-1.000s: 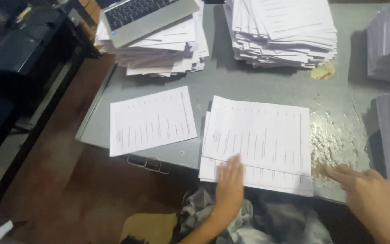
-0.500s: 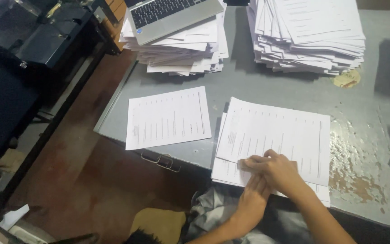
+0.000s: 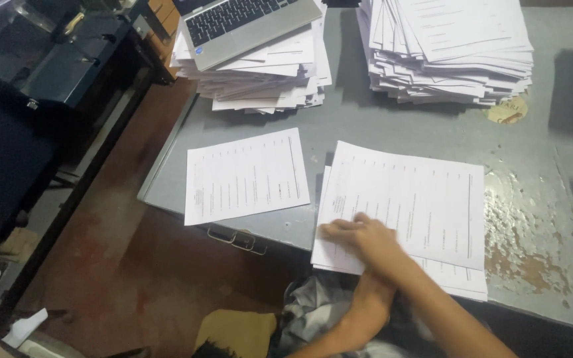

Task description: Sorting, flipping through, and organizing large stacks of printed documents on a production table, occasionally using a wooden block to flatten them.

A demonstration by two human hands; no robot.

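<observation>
While your right hand (image 3: pixel 366 240) lies flat, fingers together, on the near-left corner of the printed sheet stack (image 3: pixel 406 205), your left hand (image 3: pixel 373 298) sits beneath it at the desk edge, its fingers hidden, so you cannot tell their state. Left of the stack lies a single printed sheet (image 3: pixel 245 174). Farther back, a laptop (image 3: pixel 247 23) rests on a paper pile (image 3: pixel 266 76); a taller paper pile (image 3: pixel 449 53) stands beside it.

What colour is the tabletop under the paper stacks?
Grey metal table, with rusty worn patches at its right; head view.
</observation>
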